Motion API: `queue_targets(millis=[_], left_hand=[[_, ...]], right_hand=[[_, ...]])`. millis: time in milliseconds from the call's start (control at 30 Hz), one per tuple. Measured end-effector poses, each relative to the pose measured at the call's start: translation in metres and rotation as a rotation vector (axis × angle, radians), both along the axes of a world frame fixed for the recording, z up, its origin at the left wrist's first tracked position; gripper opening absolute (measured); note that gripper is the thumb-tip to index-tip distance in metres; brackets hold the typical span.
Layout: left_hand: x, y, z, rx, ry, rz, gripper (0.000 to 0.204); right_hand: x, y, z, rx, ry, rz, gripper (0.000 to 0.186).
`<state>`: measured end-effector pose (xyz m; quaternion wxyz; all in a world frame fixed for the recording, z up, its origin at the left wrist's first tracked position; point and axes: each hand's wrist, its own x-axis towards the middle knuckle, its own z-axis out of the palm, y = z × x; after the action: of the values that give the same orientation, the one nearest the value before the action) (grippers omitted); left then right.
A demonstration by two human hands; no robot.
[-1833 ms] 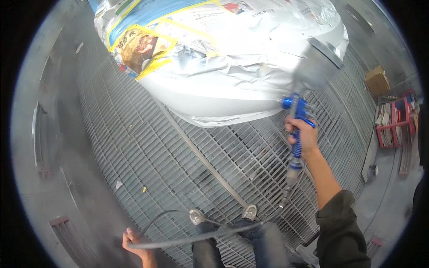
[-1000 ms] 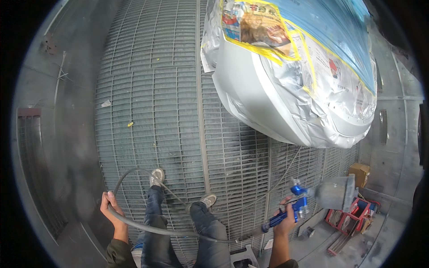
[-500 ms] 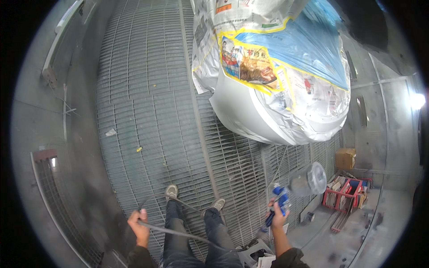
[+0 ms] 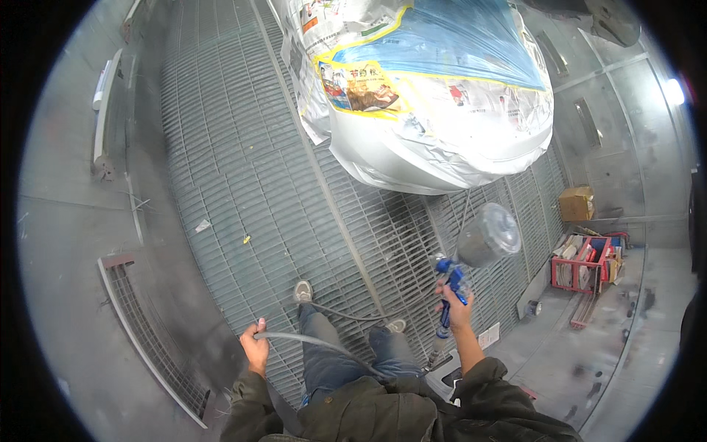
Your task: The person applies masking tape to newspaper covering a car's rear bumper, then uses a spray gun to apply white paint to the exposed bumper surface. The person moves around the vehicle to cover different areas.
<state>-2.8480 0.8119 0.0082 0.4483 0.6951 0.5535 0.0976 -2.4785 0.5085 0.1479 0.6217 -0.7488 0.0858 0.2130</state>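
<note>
My right hand (image 4: 458, 309) is wrapped round the grip of a blue spray gun (image 4: 452, 280) with a large clear paint cup (image 4: 490, 234) on it. Lower down, my left hand (image 4: 255, 348) is closed on a grey air hose (image 4: 313, 339). The hose runs across my thighs toward my right side, and a loop of it hangs by my feet. Ahead of the gun, apart from it, stands a vehicle's rounded pale bumper (image 4: 405, 163). Printed paper (image 4: 490, 99), yellow tape and blue plastic film (image 4: 456, 44) cover the rest of that end.
Slatted metal grating (image 4: 228, 147) forms the floor. At the right are a cardboard box (image 4: 576, 204) and a red rack (image 4: 583, 265) full of papers. A framed mesh panel (image 4: 155, 339) is at the left wall; a bright lamp (image 4: 674, 92) shines on the right wall.
My view has shifted, so the vehicle sits higher and further left in it. Both hands appear higher; the left is further right. The gun and hose stay in my hands.
</note>
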Motion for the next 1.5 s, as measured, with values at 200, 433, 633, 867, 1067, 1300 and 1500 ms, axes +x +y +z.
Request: queue_targets(millis=[200,433,633,867,1067,1300,1500], left_hand=[[0.019,-0.081,0.026,0.051,0.108,-0.128,0.053],[0.057,-0.229,0.045,0.246,0.119,-0.145,0.056],[0.114,-0.342,0.09,0.337,0.137,-0.186,0.056],[0.179,-0.421,0.084,0.207,0.073,-0.306,0.058],[0.277,-0.508,0.047,0.053,0.032,-0.24,0.056],[0.421,-0.552,0.0,0.028,0.057,-0.27,0.048],[0.56,-0.567,0.021,0.075,0.174,-0.545,0.037]], right_hand=[[0.019,-0.11,0.013,0.148,-0.02,0.033,0.02],[0.08,-0.353,0.016,0.151,-0.027,-0.132,0.025],[0.101,-0.508,0.036,0.192,-0.093,-0.334,0.022],[0.131,-0.58,0.045,0.201,-0.114,-0.257,0.019],[0.182,-0.61,0.052,0.285,-0.12,-0.153,0.023],[0.309,-0.654,0.044,0.294,-0.113,-0.109,0.034],[0.434,-0.694,0.073,0.323,-0.162,-0.09,0.031]])
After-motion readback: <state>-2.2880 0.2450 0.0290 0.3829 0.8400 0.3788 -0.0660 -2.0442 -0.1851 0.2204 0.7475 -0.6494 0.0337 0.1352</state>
